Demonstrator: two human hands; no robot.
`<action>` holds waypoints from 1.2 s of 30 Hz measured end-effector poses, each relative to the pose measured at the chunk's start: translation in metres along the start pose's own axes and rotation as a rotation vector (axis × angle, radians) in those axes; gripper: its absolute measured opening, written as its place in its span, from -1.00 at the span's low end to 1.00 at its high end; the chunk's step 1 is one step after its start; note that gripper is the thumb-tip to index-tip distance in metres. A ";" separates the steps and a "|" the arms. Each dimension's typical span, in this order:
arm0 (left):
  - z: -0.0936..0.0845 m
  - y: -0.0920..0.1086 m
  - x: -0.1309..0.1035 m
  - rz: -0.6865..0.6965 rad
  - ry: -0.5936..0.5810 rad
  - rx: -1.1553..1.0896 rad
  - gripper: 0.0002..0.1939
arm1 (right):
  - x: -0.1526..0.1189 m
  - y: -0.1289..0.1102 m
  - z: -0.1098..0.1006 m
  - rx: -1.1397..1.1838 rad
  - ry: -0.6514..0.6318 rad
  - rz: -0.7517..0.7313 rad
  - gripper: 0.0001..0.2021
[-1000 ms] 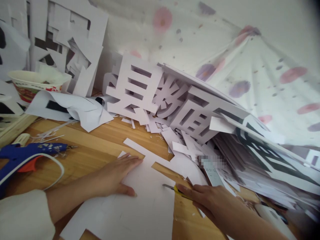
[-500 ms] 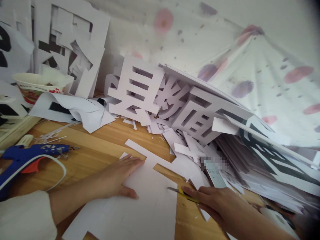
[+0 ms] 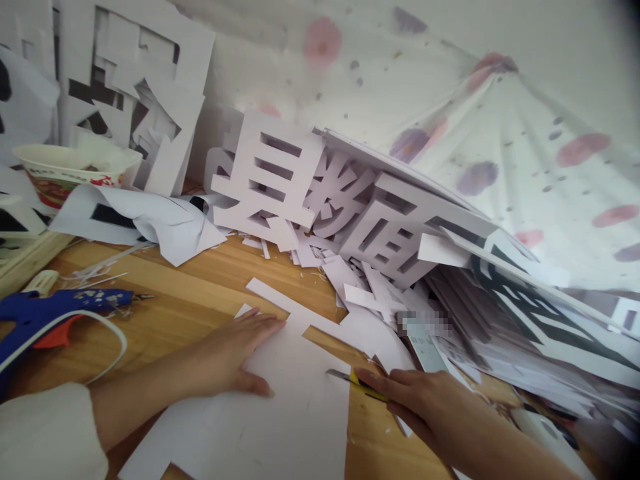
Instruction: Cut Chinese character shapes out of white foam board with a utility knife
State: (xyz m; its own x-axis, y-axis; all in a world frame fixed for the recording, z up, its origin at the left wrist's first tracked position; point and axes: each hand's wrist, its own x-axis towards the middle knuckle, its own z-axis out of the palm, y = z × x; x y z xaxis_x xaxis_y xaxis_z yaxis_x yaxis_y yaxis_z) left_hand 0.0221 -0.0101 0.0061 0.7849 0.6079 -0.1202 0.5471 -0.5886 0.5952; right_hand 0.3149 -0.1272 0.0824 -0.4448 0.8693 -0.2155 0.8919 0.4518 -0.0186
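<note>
Little has moved since the earlier frame beyond a slight shift of the view, with both hands keeping nearly the same places over the work. A person's left hand (image 3: pixel 240 357), fingers spread, presses flat on a notched white board (image 3: pixel 295 407) at the near center of a wooden table (image 3: pixel 215 290). Apart from it, to the right, the right hand (image 3: pixel 430 403) is closed around a yellow utility knife (image 3: pixel 369 387), its blade pointing left over the board's right edge; whether the tip touches cannot be told. At left lies a blue glue gun (image 3: pixel 65 305), its white cord (image 3: pixel 123 347) looping toward the left forearm. Beyond it, a printed paper bowl (image 3: pixel 75 175) stands behind a curled sheet (image 3: pixel 150 217). Cut-out white characters (image 3: pixel 273 170) lean along the far side, with scraps (image 3: pixel 345 277) heaped before them, crowding the board's far right side. Stacked sheets (image 3: pixel 465 320) fill the right, reaching close to the right hand, below a flower-patterned cloth (image 3: pixel 530 153) hanging at the far right.
</note>
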 end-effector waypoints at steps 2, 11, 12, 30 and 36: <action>0.001 0.000 0.000 0.004 0.001 0.002 -0.11 | 0.000 -0.001 -0.001 -0.005 -0.009 0.000 -0.55; 0.002 -0.002 0.002 0.003 0.008 0.016 -0.10 | 0.012 -0.004 -0.009 -0.110 -0.029 0.000 -0.57; 0.002 -0.003 0.001 0.002 0.008 0.019 -0.10 | 0.015 -0.006 -0.012 -0.123 -0.035 -0.005 -0.57; 0.001 -0.011 0.000 0.045 0.059 0.041 -0.11 | 0.003 -0.008 -0.026 -0.067 -0.038 0.039 -0.52; -0.007 -0.011 -0.003 0.073 0.101 0.051 -0.21 | -0.010 -0.037 -0.012 0.017 0.035 -0.003 -0.53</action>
State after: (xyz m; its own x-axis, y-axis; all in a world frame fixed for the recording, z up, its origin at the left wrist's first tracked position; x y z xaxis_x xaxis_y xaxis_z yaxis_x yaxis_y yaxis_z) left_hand 0.0120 -0.0019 0.0053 0.7910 0.6118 0.0038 0.5059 -0.6575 0.5584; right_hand 0.2851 -0.1506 0.0972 -0.4502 0.8744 -0.1810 0.8915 0.4516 -0.0356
